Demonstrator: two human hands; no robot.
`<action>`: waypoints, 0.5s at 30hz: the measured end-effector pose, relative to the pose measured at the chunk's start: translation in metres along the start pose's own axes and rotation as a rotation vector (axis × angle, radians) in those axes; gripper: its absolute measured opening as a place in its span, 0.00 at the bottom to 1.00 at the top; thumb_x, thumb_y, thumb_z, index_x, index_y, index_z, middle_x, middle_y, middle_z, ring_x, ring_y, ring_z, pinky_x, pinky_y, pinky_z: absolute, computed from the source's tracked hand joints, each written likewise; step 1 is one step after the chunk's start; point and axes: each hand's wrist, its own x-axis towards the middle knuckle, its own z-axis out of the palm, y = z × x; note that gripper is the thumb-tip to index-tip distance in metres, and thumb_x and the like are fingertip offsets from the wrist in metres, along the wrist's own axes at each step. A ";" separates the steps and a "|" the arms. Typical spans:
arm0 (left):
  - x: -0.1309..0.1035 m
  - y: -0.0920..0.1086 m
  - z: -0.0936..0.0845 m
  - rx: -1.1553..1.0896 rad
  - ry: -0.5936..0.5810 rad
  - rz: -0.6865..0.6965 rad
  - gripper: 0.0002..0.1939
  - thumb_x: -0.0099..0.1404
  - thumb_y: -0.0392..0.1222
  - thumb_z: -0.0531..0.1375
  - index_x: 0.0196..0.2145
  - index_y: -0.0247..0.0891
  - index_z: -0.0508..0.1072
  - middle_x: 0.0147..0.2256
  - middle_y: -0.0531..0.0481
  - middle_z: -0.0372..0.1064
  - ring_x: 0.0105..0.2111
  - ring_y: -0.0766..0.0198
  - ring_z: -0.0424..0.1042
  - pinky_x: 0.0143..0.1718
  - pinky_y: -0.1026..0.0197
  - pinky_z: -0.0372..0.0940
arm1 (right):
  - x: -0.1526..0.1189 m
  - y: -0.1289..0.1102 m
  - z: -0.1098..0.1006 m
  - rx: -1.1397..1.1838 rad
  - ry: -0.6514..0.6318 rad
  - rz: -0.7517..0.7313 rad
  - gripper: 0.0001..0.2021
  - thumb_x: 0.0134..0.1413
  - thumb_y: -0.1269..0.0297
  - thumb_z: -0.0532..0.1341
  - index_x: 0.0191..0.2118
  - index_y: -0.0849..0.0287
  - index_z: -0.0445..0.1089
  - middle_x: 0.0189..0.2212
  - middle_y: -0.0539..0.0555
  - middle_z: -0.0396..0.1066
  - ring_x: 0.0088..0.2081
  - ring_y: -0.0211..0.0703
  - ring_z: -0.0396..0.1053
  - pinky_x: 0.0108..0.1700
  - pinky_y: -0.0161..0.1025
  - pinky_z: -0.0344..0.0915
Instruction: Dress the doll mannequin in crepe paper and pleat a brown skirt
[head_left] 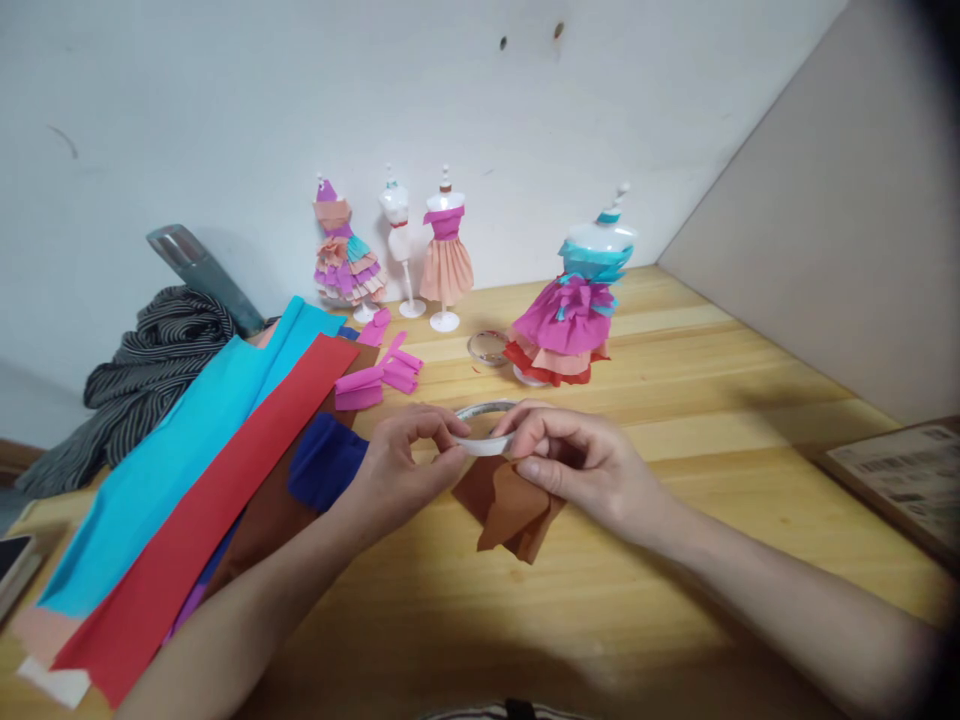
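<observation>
Between my two hands is a narrow roll of white tape (489, 446), held just above the table. The fingers and thumb of my left hand (405, 460) pinch its left side. On its right side, my right hand (585, 455) grips the roll, thumb and fingertips close together. Under the roll lies a folded piece of brown crepe paper (514, 510), partly covered by my right fingertips; whether they touch it I cannot tell. Close by my left wrist is a dark blue crepe paper piece (324, 462).
Red (217, 500) and turquoise crepe paper sheets (187, 450) cover the left side, beside a striped cloth (157, 370). Pink paper pieces (382, 375), a clear ring (489, 347) and several small mannequins, one in a layered dress (574, 315), stand or lie toward the wall. A cardboard box (900, 480) sits right.
</observation>
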 end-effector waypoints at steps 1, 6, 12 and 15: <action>0.001 -0.002 0.000 -0.020 -0.002 -0.011 0.09 0.55 0.36 0.60 0.20 0.37 0.65 0.34 0.45 0.76 0.40 0.58 0.73 0.46 0.55 0.65 | 0.000 0.000 0.000 0.004 0.004 -0.003 0.15 0.51 0.53 0.67 0.27 0.61 0.69 0.35 0.55 0.67 0.31 0.37 0.64 0.31 0.34 0.61; 0.005 -0.012 -0.002 -0.181 -0.004 -0.077 0.12 0.53 0.40 0.66 0.25 0.38 0.64 0.34 0.48 0.74 0.44 0.57 0.72 0.49 0.54 0.64 | 0.000 -0.002 -0.003 0.062 0.017 0.005 0.16 0.49 0.52 0.68 0.27 0.61 0.70 0.35 0.55 0.68 0.28 0.35 0.62 0.29 0.33 0.60; 0.009 -0.021 -0.006 -0.356 -0.353 -0.146 0.18 0.57 0.55 0.65 0.35 0.36 0.78 0.35 0.46 0.76 0.42 0.52 0.74 0.45 0.54 0.66 | 0.000 -0.002 -0.007 0.126 -0.012 0.040 0.15 0.48 0.53 0.69 0.27 0.60 0.70 0.35 0.55 0.69 0.28 0.34 0.62 0.29 0.33 0.60; 0.010 -0.020 -0.008 -0.250 -0.322 -0.084 0.16 0.61 0.53 0.62 0.29 0.37 0.78 0.33 0.46 0.77 0.50 0.50 0.70 0.52 0.53 0.62 | 0.005 0.005 -0.009 0.198 -0.013 0.071 0.15 0.47 0.53 0.70 0.28 0.59 0.70 0.37 0.55 0.71 0.30 0.35 0.64 0.31 0.33 0.61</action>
